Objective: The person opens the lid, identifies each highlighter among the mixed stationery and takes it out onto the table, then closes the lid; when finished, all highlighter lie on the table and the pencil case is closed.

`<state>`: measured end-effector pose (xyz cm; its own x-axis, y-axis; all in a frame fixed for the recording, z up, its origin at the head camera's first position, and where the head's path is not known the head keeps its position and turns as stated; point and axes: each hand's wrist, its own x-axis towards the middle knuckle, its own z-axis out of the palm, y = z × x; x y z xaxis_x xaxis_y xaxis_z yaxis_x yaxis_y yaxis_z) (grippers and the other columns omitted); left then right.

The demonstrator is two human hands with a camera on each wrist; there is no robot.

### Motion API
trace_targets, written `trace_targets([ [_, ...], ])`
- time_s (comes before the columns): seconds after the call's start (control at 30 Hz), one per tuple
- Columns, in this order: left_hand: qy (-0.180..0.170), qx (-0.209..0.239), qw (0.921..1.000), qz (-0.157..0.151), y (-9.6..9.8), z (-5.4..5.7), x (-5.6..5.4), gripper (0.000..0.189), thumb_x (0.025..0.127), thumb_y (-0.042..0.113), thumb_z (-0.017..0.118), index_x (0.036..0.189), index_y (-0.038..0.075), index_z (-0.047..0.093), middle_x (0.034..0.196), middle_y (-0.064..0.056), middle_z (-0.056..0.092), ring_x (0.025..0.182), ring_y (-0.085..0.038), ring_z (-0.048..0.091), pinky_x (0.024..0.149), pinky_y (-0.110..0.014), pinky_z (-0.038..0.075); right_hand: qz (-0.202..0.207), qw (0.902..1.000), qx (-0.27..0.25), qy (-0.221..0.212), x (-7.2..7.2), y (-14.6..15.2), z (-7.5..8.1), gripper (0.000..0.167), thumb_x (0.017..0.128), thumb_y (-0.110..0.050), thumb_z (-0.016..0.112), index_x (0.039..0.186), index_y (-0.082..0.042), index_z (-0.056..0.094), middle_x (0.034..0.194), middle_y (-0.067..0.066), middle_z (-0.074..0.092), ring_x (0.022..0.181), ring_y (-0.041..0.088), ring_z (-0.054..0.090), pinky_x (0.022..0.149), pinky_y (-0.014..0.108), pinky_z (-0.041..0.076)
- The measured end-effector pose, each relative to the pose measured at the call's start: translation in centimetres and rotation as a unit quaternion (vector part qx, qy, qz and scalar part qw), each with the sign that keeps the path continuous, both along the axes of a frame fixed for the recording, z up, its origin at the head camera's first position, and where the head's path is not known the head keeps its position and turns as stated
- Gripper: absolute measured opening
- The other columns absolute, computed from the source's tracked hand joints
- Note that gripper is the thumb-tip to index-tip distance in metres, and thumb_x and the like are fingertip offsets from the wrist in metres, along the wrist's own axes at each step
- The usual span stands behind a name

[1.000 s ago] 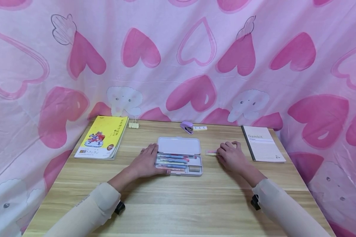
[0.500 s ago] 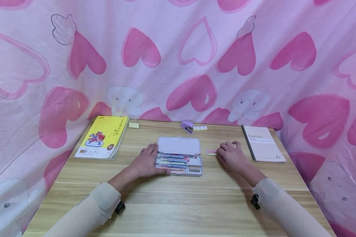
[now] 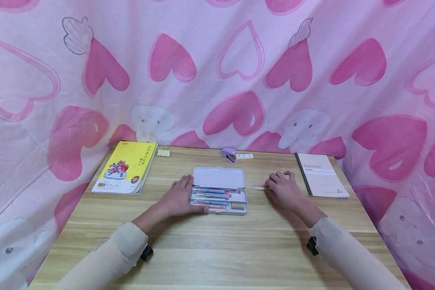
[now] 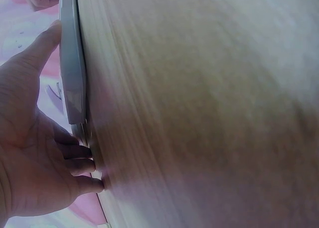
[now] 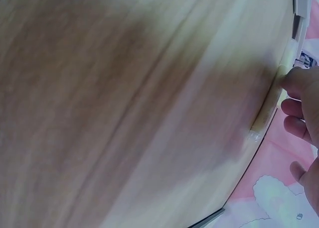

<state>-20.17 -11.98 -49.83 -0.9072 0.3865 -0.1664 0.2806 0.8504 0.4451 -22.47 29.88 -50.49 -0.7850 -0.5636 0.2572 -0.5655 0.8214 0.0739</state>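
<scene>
A flat white pencil case [image 3: 239,213] lies with its lid raised in mid-table. Several pens [image 3: 210,197] and a beige block [image 3: 237,205] are in it. My left hand [image 3: 177,197] rests on the case's left end, thumb along the front edge and fingers at the far side; the left wrist view shows fingertips down by the table. To the right of the case, my right hand [image 3: 282,189] has curled fingers over a slim pale pen [image 3: 257,186] lying on the table. In the right wrist view this pen [image 5: 266,111] looks yellowish with clear ends, pinched near its middle.
A yellow book [image 3: 125,167] lies at the far left beside a binder clip [image 3: 163,152]. Behind the case are a purple stapler [image 3: 228,155] and a strip of staples [image 3: 244,156]. A notebook [image 3: 322,177] lies at the right. A pink heart curtain [image 3: 217,80] hangs behind the table.
</scene>
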Motion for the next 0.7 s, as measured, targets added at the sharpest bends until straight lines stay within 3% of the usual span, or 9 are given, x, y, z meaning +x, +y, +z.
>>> trace_targets([
  [0.33, -0.004, -0.004, 1.0, 0.002, 0.0, 0.0, 0.0, 0.14, 0.083, 0.084, 0.077, 0.174, -0.005, 0.018, 0.182, -0.025, 0.024, 0.172, -0.043, 0.021, 0.141, -0.061, 0.019, 0.021, 0.999, -0.034, -0.019, -0.1, -2.7, 1.6, 0.014, 0.099, -0.022, 0.083, 0.108, -0.012, 0.08, 0.108, 0.006, 0.073, 0.106, 0.029, 0.065, 0.105, 0.07, 0.05],
  [0.57, -0.005, -0.006, 1.0, 0.001, -0.1, -0.1, 0.0, 0.14, 0.084, 0.083, 0.077, 0.174, -0.005, 0.017, 0.183, -0.026, 0.022, 0.172, -0.043, 0.02, 0.141, -0.061, 0.019, 0.012, 0.997, -0.038, -0.067, -0.4, -6.0, 2.5, 0.023, 0.104, -0.027, 0.08, 0.12, -0.011, 0.081, 0.119, 0.008, 0.074, 0.118, 0.032, 0.064, 0.113, 0.071, 0.047],
  [0.7, -0.001, 0.0, 1.0, 0.001, -0.1, -0.2, -0.1, 0.139, 0.083, 0.081, 0.079, 0.174, -0.006, 0.019, 0.182, -0.027, 0.023, 0.171, -0.043, 0.021, 0.14, -0.063, 0.02, 0.028, 0.9961, -0.035, -0.076, -0.6, -8.1, 2.4, 0.024, 0.105, -0.03, 0.078, 0.122, -0.013, 0.081, 0.122, 0.007, 0.074, 0.119, 0.03, 0.064, 0.115, 0.069, 0.048],
])
